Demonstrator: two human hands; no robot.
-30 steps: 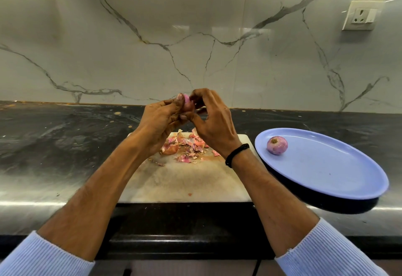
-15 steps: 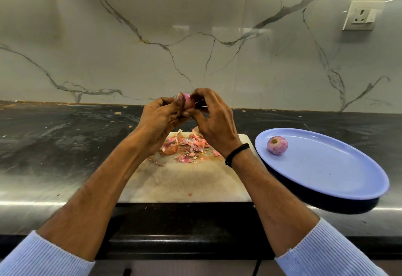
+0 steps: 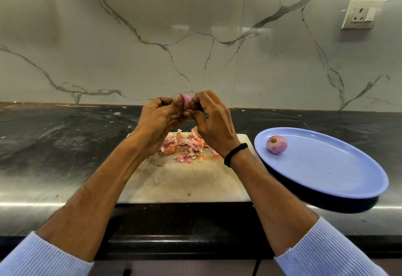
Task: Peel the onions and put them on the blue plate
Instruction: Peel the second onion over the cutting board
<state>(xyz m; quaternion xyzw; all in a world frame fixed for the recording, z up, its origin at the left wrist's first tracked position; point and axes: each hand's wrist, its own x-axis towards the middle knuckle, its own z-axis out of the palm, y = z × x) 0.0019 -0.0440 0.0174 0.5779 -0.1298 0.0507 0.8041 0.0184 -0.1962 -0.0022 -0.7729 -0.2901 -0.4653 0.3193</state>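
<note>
A small pink onion [image 3: 186,99] is held up over the far end of the cutting board, mostly hidden between both hands. My left hand [image 3: 158,121] grips it from the left, thumb on top. My right hand [image 3: 212,121] pinches at its right side with curled fingers. A pile of pink and orange onion skins [image 3: 185,147] lies on the white cutting board [image 3: 185,180] below the hands. One peeled onion [image 3: 276,144] sits at the near-left part of the blue plate [image 3: 326,166], to the right of the board.
The board and plate rest on a dark stone counter [image 3: 65,136] with crumbs of peel at the back. A marble wall rises behind, with a power socket [image 3: 360,14] at the upper right. The plate's right part overhangs toward the counter's front edge.
Both hands stay in the same place over the board. The fingers have shifted slightly on the onion, and a bit more of its pink top shows above the left thumb.
</note>
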